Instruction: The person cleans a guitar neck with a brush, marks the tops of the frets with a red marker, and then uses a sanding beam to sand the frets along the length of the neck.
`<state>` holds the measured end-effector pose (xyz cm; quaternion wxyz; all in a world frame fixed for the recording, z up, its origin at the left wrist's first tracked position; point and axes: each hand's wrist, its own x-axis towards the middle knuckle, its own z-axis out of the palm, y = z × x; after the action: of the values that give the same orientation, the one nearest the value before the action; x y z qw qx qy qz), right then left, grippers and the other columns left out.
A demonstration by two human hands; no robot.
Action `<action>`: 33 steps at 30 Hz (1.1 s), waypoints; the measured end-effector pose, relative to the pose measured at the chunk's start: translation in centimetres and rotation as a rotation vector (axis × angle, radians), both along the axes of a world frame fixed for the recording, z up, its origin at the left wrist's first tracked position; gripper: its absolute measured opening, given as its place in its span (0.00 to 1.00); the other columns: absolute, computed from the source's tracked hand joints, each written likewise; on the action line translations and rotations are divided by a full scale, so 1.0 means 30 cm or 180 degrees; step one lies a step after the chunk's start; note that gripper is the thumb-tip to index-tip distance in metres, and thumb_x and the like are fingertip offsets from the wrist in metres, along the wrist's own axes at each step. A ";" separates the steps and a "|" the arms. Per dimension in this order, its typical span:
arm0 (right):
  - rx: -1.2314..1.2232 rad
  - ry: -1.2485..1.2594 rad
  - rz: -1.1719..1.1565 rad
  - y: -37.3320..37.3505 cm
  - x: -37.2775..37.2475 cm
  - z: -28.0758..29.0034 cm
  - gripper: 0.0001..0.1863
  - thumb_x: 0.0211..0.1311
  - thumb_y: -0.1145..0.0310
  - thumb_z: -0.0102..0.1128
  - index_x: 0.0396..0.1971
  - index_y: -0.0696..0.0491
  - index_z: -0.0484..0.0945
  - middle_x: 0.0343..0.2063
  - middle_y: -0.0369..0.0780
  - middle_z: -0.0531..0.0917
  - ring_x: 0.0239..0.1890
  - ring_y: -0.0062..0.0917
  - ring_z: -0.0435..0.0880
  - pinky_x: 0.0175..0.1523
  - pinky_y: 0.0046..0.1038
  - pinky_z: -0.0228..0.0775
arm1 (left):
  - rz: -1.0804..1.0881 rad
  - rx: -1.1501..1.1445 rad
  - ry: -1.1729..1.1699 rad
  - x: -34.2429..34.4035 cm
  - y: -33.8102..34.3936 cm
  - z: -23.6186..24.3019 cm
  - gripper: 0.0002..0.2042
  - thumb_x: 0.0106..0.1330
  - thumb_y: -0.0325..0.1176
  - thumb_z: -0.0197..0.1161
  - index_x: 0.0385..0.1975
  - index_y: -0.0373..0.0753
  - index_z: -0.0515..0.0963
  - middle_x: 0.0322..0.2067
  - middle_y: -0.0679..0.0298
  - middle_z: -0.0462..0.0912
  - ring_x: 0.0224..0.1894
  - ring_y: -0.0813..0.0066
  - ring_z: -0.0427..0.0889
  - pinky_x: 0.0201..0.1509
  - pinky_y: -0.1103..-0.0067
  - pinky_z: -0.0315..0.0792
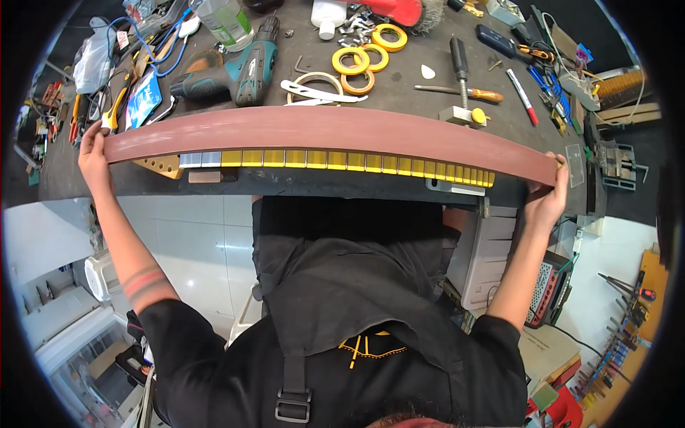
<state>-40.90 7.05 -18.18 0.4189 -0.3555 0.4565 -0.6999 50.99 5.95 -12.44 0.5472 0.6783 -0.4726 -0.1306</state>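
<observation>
A long, flat reddish-brown strip (321,132), which looks like sandpaper, stretches from one of my hands to the other. Its left end is pinched in my left hand (94,158); its right end is gripped by my right hand (548,196). Just below the strip in the view lies a guitar neck (321,160), banded in yellow tape between its frets, with bluish-silver tape at its left end. The strip hides the neck's far edge. Whether the two touch, I cannot tell. A clamp (462,114) with a yellow knob stands at the neck's right part.
Beyond the strip lie a teal cordless drill (250,71), several yellow tape rolls (351,61), a wooden-handled tool (471,93), a marker (522,98) and a red-handled brush (399,11). A small block (207,176) sits at the bench's near edge. A vise (618,167) is at far right.
</observation>
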 end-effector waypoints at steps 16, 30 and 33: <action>0.0268 0.0054 0.0170 0.050 -0.182 -0.023 0.24 0.84 0.53 0.47 0.68 0.52 0.72 0.59 0.40 0.83 0.60 0.30 0.83 0.58 0.30 0.78 | -0.0189 -0.0020 0.0229 -0.156 -0.022 0.016 0.14 0.78 0.26 0.56 0.57 0.35 0.83 0.44 0.65 0.86 0.48 0.78 0.83 0.55 0.78 0.78; 0.0197 -0.0066 0.0195 0.122 -0.165 -0.034 0.23 0.84 0.56 0.47 0.65 0.55 0.73 0.60 0.41 0.81 0.62 0.31 0.81 0.66 0.39 0.75 | -0.0154 -0.0029 0.0331 -0.147 0.037 0.020 0.13 0.78 0.25 0.54 0.56 0.33 0.83 0.45 0.62 0.88 0.47 0.78 0.84 0.55 0.78 0.78; 0.0376 0.0482 -0.0942 0.163 -0.476 0.011 0.22 0.83 0.55 0.48 0.65 0.52 0.74 0.59 0.40 0.81 0.61 0.31 0.81 0.64 0.39 0.77 | -0.0708 -0.0087 -0.0020 -0.565 -0.014 -0.014 0.13 0.75 0.21 0.54 0.51 0.35 0.85 0.43 0.65 0.87 0.48 0.78 0.82 0.57 0.80 0.73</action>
<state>-55.17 11.93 -17.86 0.2959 -0.3109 0.5743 -0.6971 34.05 5.54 -12.85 0.5371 0.6145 -0.5484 -0.1820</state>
